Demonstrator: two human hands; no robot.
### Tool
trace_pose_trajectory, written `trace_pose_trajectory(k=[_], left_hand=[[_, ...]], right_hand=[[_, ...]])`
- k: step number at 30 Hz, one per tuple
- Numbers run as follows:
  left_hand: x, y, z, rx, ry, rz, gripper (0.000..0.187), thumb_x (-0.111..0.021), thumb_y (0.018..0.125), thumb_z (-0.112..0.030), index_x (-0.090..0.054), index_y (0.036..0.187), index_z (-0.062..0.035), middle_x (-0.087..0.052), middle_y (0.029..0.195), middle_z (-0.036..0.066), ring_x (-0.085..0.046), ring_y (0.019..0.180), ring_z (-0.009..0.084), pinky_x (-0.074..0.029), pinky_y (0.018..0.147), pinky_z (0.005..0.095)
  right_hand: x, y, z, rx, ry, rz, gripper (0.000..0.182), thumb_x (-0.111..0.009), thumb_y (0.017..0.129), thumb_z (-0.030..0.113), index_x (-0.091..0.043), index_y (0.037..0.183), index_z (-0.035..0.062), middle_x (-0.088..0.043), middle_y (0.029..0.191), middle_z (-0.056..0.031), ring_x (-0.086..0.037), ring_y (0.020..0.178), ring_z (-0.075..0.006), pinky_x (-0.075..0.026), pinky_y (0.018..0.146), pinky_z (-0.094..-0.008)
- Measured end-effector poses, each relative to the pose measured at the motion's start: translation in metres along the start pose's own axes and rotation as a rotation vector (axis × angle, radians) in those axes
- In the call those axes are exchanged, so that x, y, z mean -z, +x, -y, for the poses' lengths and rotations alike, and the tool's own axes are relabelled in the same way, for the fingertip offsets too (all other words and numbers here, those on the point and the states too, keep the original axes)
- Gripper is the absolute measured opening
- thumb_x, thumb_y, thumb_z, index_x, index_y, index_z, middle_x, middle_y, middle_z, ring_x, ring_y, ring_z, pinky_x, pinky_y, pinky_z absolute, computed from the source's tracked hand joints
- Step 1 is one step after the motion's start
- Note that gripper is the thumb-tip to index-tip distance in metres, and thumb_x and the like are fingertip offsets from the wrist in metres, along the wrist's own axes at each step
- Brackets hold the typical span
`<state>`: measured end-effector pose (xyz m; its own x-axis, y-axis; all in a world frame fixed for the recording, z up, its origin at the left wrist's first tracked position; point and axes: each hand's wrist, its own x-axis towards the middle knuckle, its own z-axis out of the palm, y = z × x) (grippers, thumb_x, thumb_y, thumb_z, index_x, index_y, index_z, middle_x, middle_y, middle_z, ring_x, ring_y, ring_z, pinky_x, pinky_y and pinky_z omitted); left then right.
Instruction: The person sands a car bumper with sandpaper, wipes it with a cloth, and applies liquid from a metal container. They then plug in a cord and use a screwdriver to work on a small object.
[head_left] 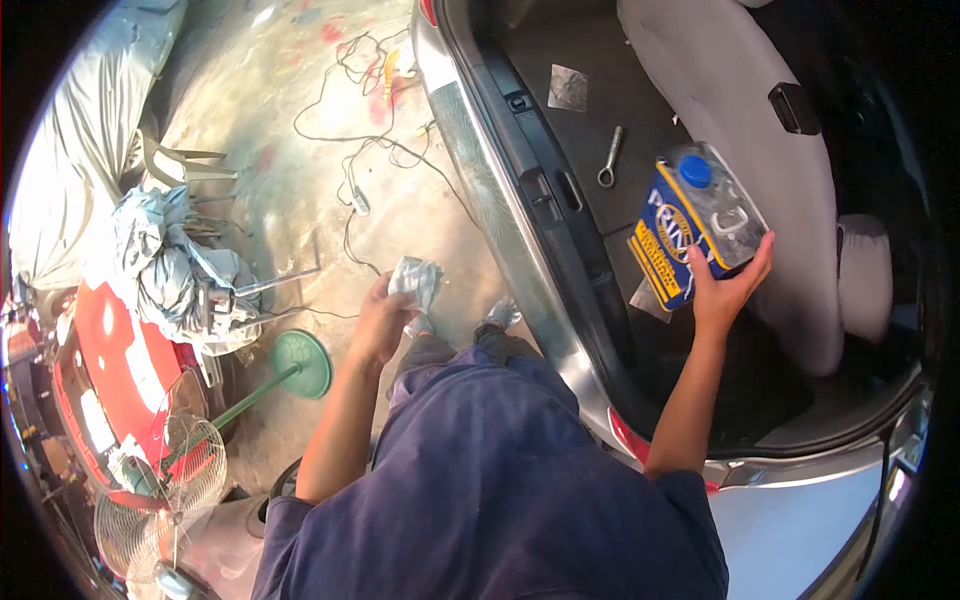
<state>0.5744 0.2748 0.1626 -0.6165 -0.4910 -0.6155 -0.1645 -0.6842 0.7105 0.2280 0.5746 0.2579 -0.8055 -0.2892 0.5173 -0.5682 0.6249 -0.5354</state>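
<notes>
My left hand [378, 318] is closed on a crumpled pale blue-grey rag [417, 281], held out in front of my body over the floor. On the other side, my right hand [728, 288] grips a rectangular metal can [668, 232] with a blue and yellow label and a blue screw cap. The can is tilted within the open car boot [545, 60]. Near it on the boot floor lies a metal tow eye [611, 158]. A grey, worn-looking square sheet [568, 88] lies further in, and another sheet [650, 299] shows partly beneath the can.
The folded grey seat back [740, 90] borders the boot. Black cables [345, 137] trail across the stained floor [250, 60]. To the left stand a fan [165, 480], a green round base with a pole [301, 364], a cloth-heaped chair [165, 250] and a red car panel [125, 350].
</notes>
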Motion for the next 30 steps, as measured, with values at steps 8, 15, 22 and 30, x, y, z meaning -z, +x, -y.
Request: trace_pose_trajectory(k=[8,15,22,30], left_hand=[[0.012,-0.001,-0.045,0.055,-0.006,0.151,0.042,-0.058,0.089,-0.004,-0.052,0.13,-0.0004,-0.064,0.119,0.011,-0.064,0.107,0.0203,-0.053,0.093,0.0349],[0.085,-0.019,-0.055,0.017,0.009,0.375,0.047,-0.06,0.086,-0.002,-0.051,0.132,0.0003,-0.064,0.116,0.008,-0.063,0.105,0.0177,-0.052,0.094,0.0316],[0.14,-0.037,-0.049,0.012,0.103,0.374,0.048,-0.057,0.082,0.0,-0.055,0.129,0.0018,-0.065,0.111,0.008,-0.064,0.098,0.0165,-0.054,0.089,0.0302],[0.168,-0.045,-0.042,0.042,0.076,0.372,0.049,-0.055,0.081,0.001,-0.054,0.13,0.0019,-0.064,0.11,0.007,-0.064,0.095,0.0155,-0.054,0.088,0.0293]], right_hand=[[-0.012,-0.065,0.149,0.425,0.124,0.328,0.113,-0.092,0.061,0.025,-0.028,0.153,0.0091,-0.028,0.148,-0.0307,-0.039,0.131,-0.0476,-0.039,0.105,-0.0551],[-0.051,-0.114,0.257,0.751,0.101,0.55,0.101,-0.09,0.061,0.026,-0.038,0.148,0.0218,-0.032,0.146,-0.0274,-0.04,0.128,-0.0458,-0.037,0.103,-0.0536],[-0.061,-0.142,0.325,0.906,0.04,0.651,0.095,-0.09,0.058,0.025,-0.046,0.142,0.03,-0.036,0.142,-0.0189,-0.041,0.127,-0.0399,-0.037,0.102,-0.0531],[-0.065,-0.161,0.365,1.014,-0.056,0.718,0.094,-0.091,0.054,0.03,-0.049,0.138,0.0328,-0.035,0.142,-0.0159,-0.04,0.129,-0.0373,-0.037,0.103,-0.0543]])
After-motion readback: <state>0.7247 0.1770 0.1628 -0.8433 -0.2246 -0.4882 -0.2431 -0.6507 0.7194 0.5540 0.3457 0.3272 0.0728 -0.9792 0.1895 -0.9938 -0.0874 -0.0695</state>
